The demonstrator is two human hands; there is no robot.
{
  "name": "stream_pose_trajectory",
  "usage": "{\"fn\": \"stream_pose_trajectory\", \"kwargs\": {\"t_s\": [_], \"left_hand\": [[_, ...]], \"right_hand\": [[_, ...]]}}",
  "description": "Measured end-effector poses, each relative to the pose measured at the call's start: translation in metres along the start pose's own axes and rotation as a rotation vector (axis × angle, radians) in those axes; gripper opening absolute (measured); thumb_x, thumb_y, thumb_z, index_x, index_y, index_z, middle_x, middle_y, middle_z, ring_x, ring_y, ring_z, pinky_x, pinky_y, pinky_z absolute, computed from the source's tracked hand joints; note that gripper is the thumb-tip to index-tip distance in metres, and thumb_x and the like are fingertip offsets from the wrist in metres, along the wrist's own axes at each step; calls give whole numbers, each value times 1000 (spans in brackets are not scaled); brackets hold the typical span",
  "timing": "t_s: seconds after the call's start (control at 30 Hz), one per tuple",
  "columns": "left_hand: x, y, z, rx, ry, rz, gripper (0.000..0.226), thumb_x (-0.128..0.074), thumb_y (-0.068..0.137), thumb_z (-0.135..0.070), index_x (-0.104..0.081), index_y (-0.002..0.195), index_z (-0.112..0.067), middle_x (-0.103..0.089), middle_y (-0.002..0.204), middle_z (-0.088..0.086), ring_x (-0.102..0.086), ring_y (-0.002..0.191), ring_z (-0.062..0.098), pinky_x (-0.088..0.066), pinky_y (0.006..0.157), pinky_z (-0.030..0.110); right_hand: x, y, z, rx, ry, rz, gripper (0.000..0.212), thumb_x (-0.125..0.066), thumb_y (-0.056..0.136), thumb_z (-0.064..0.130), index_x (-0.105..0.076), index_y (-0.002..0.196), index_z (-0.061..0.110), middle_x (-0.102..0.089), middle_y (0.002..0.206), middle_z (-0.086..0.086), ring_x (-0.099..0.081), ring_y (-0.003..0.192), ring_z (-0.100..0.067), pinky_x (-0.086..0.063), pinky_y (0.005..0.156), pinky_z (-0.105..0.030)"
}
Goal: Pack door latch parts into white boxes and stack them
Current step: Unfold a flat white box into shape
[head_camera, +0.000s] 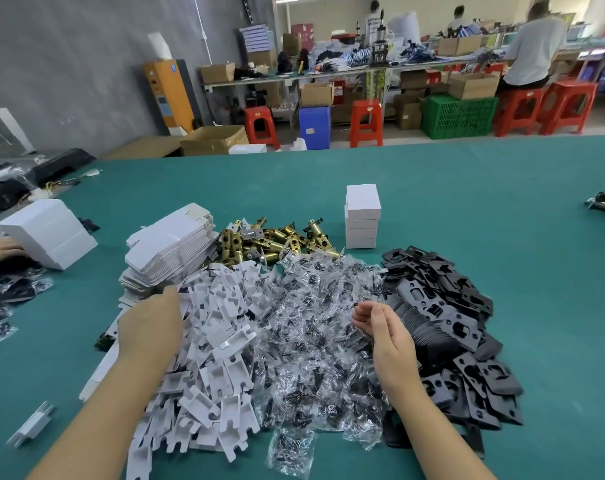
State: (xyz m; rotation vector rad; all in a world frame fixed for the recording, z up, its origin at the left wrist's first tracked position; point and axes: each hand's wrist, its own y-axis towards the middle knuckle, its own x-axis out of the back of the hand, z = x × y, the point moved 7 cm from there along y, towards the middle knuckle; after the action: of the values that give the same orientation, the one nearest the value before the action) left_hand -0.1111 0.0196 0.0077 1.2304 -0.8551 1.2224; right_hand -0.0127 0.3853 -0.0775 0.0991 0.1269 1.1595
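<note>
We're at the pick-up stage; nothing is in either hand yet. Left hand (pixel 148 323) lies palm down, fingers fairly straight, over the near-left side of the parts heap, fingertips at the stack of flat box blanks (pixel 171 247); we judge it's going for a blank. Right hand (pixel 385 336) hovers over the clear screw bags (pixel 314 327) with fingers loosely curled and holding nothing.

Doing it well: peel a single blank off the top, since they sit tight and fanned and two may lift together; take one white card insert (pixel 218 344) without dragging its neighbours, as the cut-outs look prone to snagging; pinch one screw bag by a corner, the film looks slippery and the bags overlap.

Parts sit mid-bench in bands: blanks and inserts left, bags centre, black plates (pixel 450 317) right, brass latches (pixel 269 242) behind toward the far edge. The stack of finished white boxes (pixel 362 216) stands just beyond the latches; it's tall and narrow, so we set the next one square or it tips.

Around: another person's hand (pixel 3 251) at the left edge beside a block of white boxes (pixel 48 233); a loose white piece (pixel 32 424) near the near-left corner. Reaching for the latches means crossing the bag pile; sleeves or wrists could scatter it.
</note>
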Motion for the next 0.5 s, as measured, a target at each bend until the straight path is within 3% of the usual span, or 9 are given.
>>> {"fn": "stream_pose_trajectory", "kwargs": {"t_s": [0.1,0.17,0.27,0.33,0.4,0.43,0.5], "left_hand": [[33,-3,-2,-13,-197,-159,23,-58,81,13,-50,81,-9,-51,55,8,-40,47,25,-30,47,30],[62,-10,-11,-59,-305,-312,22,-61,79,16,-65,92,-1,-58,56,16,-39,46,26,-35,47,33],[111,-33,-33,-223,-415,-615,36,-67,79,14,-72,112,1,-54,54,9,-36,45,21,-35,47,28],[134,-48,-51,-346,-564,-702,37,-65,84,9,-71,118,-4,-61,65,2,-44,44,16,-37,44,25],[140,-54,-69,-395,-871,-633,40,-62,87,1,-70,124,-12,-69,86,-6,-59,54,0,-47,48,12],[136,-54,-82,-385,-1042,-530,41,-62,88,-3,-69,126,-17,-71,92,-10,-62,59,-3,-48,51,7],[110,-53,-116,-318,-1329,-235,40,-64,90,-7,-70,124,-28,-72,86,-17,-61,63,-2,-47,54,11]], "right_hand": [[0,-1,2,-17,-10,-3,26,-44,109,33,-69,109,27,-74,107,10,-72,103,-12,-57,97,-40],[1,-1,3,-23,-14,-11,26,-44,109,31,-70,108,26,-74,106,10,-72,102,-12,-57,96,-39],[0,0,8,-39,-7,-10,23,-47,109,26,-70,108,22,-74,103,9,-72,100,-14,-58,94,-36],[2,0,11,-59,40,-17,21,-50,108,21,-71,109,19,-75,103,6,-73,101,-17,-60,93,-35],[2,1,19,-72,122,-15,22,-51,107,20,-72,110,16,-76,105,1,-74,102,-20,-61,91,-32],[-1,2,24,-90,175,1,23,-51,107,21,-72,112,15,-77,106,-2,-74,104,-22,-61,91,-31],[-15,5,32,-172,271,83,29,-52,103,34,-71,116,16,-77,110,-4,-73,107,-23,-60,94,-37]]}}
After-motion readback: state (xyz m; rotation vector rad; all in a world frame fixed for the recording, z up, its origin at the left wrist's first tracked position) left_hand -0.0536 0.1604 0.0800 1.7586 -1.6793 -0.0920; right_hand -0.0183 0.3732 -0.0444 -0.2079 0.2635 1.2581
